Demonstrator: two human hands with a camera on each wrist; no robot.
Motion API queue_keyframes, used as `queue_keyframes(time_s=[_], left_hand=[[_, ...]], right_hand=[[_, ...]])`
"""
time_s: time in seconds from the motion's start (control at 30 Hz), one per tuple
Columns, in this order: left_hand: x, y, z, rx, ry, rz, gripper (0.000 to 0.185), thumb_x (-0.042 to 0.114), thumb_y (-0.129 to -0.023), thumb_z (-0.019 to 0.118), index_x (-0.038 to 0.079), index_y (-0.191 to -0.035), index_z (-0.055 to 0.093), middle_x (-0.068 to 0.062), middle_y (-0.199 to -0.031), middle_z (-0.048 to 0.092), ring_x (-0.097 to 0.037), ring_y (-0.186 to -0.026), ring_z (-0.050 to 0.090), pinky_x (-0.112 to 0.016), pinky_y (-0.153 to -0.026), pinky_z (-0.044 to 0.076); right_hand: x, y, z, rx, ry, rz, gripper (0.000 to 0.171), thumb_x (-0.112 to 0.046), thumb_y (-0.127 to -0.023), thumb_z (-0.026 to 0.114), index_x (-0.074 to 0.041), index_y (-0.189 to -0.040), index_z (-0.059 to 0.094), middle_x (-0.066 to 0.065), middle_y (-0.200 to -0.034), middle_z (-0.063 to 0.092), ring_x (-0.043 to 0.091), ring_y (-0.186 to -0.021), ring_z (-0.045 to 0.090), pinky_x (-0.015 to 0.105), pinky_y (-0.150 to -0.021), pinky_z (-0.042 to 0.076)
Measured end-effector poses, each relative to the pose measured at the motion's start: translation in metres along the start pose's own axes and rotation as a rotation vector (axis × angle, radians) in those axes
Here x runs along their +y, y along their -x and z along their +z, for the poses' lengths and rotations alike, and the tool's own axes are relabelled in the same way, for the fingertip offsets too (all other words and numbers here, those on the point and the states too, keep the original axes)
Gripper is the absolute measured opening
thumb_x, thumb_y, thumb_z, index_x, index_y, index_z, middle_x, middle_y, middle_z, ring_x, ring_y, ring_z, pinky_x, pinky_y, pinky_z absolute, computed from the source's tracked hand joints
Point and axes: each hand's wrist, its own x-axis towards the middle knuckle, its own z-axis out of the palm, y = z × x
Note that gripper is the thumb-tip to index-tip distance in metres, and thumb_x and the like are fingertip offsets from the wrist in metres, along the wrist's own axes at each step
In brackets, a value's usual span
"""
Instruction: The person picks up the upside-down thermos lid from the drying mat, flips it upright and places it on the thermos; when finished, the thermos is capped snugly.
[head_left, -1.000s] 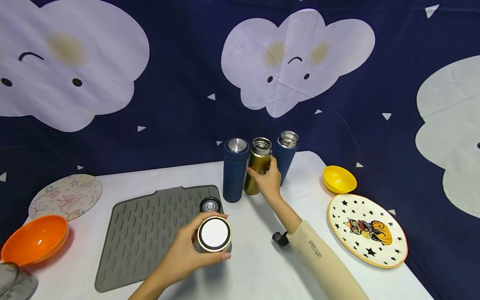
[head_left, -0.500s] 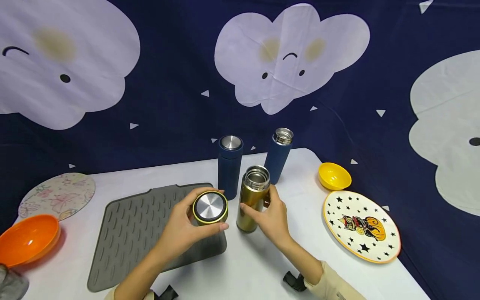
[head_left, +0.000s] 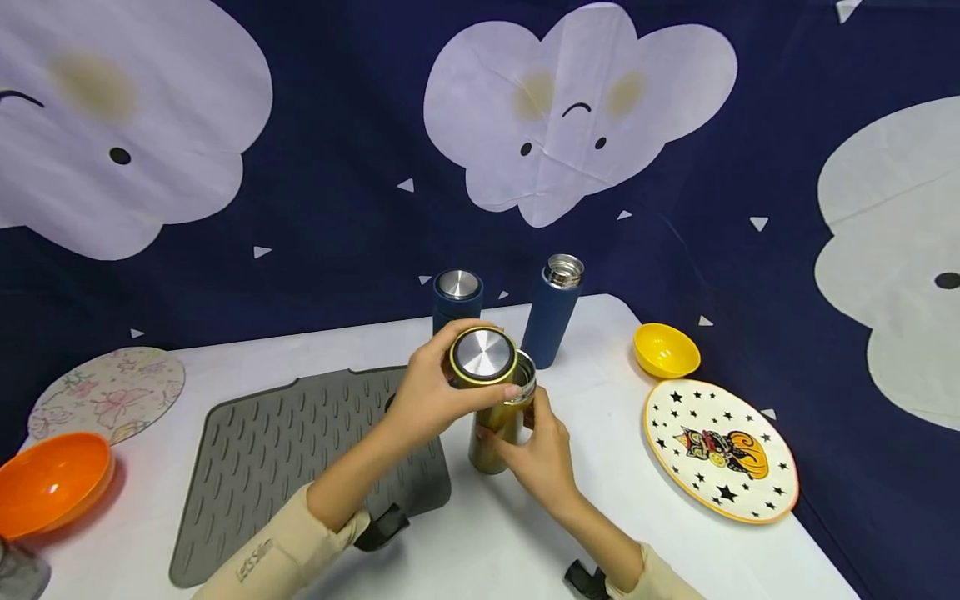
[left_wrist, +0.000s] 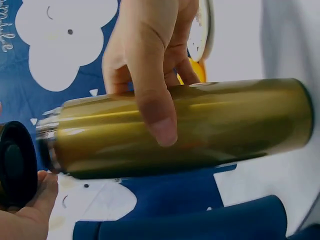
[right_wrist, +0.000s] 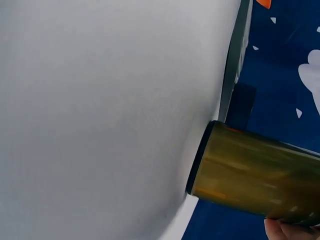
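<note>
A gold flask stands upright on the white table, its mouth open. My right hand grips its body from the right. My left hand holds a gold-rimmed lid with a steel top, tilted just above and left of the flask's mouth. In the left wrist view the gold flask fills the frame with the right hand's thumb across it, and the lid's dark inside faces the neck. The right wrist view shows the flask's base on the table.
Behind stand a capped blue flask and an open blue flask. A grey ribbed mat lies to the left, with an orange bowl and a floral disc beyond. To the right are a yellow bowl and a star plate.
My right hand drew the gold flask forward out of the row of flasks. My left hand raised the lid from over the mat and brought it right, over the flask's mouth.
</note>
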Motion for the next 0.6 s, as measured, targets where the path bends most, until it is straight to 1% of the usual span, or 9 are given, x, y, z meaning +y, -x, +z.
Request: queue_keyframes(time_s=[0.07, 0.13, 0.23, 0.3, 0.4, 0.47, 0.53, 0.6], left_hand=[[-0.005, -0.009, 0.008, -0.014, -0.007, 0.011, 0.064, 0.011, -0.074, 0.087, 0.014, -0.13, 0.057, -0.005, -0.12, 0.065, -0.02, -0.102, 0.066, -0.035, -0.088, 0.057], [-0.011, -0.014, 0.014, -0.025, -0.035, 0.014, 0.062, 0.013, -0.075, 0.086, 0.014, -0.129, 0.057, -0.004, -0.118, 0.065, -0.018, -0.102, 0.065, -0.035, -0.088, 0.056], [-0.021, -0.015, 0.019, -0.039, -0.115, 0.012, 0.061, 0.019, -0.076, 0.086, 0.012, -0.13, 0.056, -0.002, -0.115, 0.068, -0.015, -0.101, 0.066, -0.033, -0.087, 0.056], [-0.027, -0.014, 0.021, -0.047, -0.176, 0.029, 0.062, 0.022, -0.078, 0.085, 0.012, -0.131, 0.056, -0.002, -0.114, 0.069, -0.014, -0.101, 0.067, -0.032, -0.086, 0.056], [-0.031, -0.014, 0.02, -0.067, -0.234, 0.056, 0.06, 0.027, -0.079, 0.084, 0.011, -0.13, 0.057, -0.002, -0.113, 0.07, -0.014, -0.099, 0.068, -0.032, -0.084, 0.057], [-0.031, -0.017, 0.017, -0.094, -0.237, 0.059, 0.059, 0.027, -0.078, 0.085, 0.013, -0.128, 0.058, -0.001, -0.114, 0.07, -0.014, -0.1, 0.068, -0.035, -0.087, 0.056], [-0.032, -0.02, 0.012, -0.149, -0.226, 0.05, 0.059, 0.026, -0.077, 0.086, 0.014, -0.128, 0.059, 0.001, -0.115, 0.07, -0.013, -0.103, 0.066, -0.037, -0.092, 0.054], [-0.034, -0.025, 0.007, -0.205, -0.202, 0.056, 0.06, 0.022, -0.075, 0.087, 0.015, -0.128, 0.06, 0.003, -0.117, 0.068, -0.013, -0.107, 0.063, -0.04, -0.097, 0.051]], right_hand=[[0.0, 0.0, 0.0, -0.005, 0.008, 0.002, 0.068, -0.023, -0.073, 0.088, -0.011, -0.129, 0.05, 0.012, -0.115, 0.069, 0.028, -0.101, 0.068, 0.047, -0.084, 0.057], [0.001, 0.001, 0.0, -0.008, 0.014, 0.006, 0.067, -0.025, -0.074, 0.087, -0.012, -0.128, 0.05, 0.013, -0.114, 0.069, 0.029, -0.099, 0.067, 0.048, -0.083, 0.056], [0.002, 0.003, 0.002, -0.002, 0.024, -0.01, 0.065, -0.026, -0.074, 0.087, -0.011, -0.125, 0.05, 0.014, -0.111, 0.07, 0.028, -0.096, 0.068, 0.047, -0.081, 0.057], [0.003, 0.003, 0.002, 0.009, 0.032, -0.032, 0.061, -0.025, -0.074, 0.088, -0.01, -0.119, 0.05, 0.015, -0.108, 0.07, 0.028, -0.093, 0.068, 0.048, -0.079, 0.057], [0.003, 0.003, 0.003, 0.029, 0.047, -0.067, 0.058, -0.023, -0.074, 0.088, -0.009, -0.115, 0.05, 0.013, -0.104, 0.07, 0.026, -0.091, 0.068, 0.046, -0.076, 0.058], [0.003, 0.002, 0.003, 0.038, 0.056, -0.08, 0.058, -0.024, -0.074, 0.088, -0.009, -0.115, 0.05, 0.012, -0.102, 0.07, 0.024, -0.089, 0.068, 0.045, -0.075, 0.058], [0.004, 0.001, 0.002, 0.045, 0.064, -0.082, 0.06, -0.025, -0.073, 0.089, -0.009, -0.116, 0.051, 0.01, -0.101, 0.07, 0.023, -0.088, 0.068, 0.042, -0.074, 0.058], [0.004, 0.001, 0.002, 0.045, 0.066, -0.078, 0.061, -0.026, -0.072, 0.089, -0.008, -0.118, 0.052, 0.01, -0.102, 0.071, 0.022, -0.088, 0.068, 0.041, -0.074, 0.058]])
